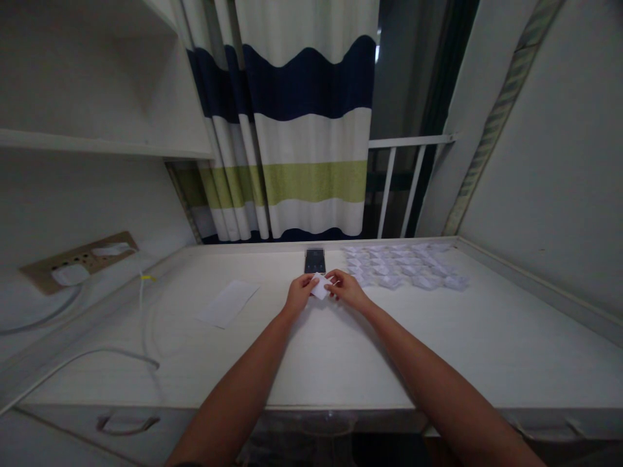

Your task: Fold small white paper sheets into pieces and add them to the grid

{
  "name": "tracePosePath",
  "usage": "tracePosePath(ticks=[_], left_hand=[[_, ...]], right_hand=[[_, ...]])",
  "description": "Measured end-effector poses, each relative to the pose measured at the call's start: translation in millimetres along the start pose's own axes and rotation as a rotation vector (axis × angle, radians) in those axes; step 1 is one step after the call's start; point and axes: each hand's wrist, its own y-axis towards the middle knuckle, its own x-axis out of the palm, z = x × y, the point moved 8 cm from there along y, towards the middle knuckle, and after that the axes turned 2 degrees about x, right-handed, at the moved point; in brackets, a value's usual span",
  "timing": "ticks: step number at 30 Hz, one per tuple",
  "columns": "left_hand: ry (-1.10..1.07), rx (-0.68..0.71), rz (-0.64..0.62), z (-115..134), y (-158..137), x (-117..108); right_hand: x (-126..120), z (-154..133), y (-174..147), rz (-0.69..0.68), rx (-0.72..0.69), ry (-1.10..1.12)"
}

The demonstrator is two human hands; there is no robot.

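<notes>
Between my two hands, a small piece of folded white paper is held just above the white desk. My left hand pinches its left edge between thumb and fingers. On the other side, the fingers of my right hand close on its right edge. Directly behind the paper lies a dark phone. Several folded white paper pieces are laid out in rows at the back right of the desk. A flat sheet of white paper lies to the left of my hands.
Plugs sit in a wall socket board at the left, and a white cable runs over the desk's left side. A striped curtain hangs behind the desk beside a white window railing. A shelf juts out at upper left.
</notes>
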Motion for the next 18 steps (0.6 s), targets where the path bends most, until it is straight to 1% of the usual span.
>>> tracePosePath(ticks=[9,14,18], left_hand=[[0.063,0.1,0.008,8,2,-3],[-0.008,0.064,-0.034,10,-2,2],[-0.006,0.032,-0.058,12,-5,6]], right_hand=[[2,8,5,0.004,0.022,0.158],[-7,5,7,0.048,0.009,0.262],[-15,5,7,0.105,0.019,0.289]])
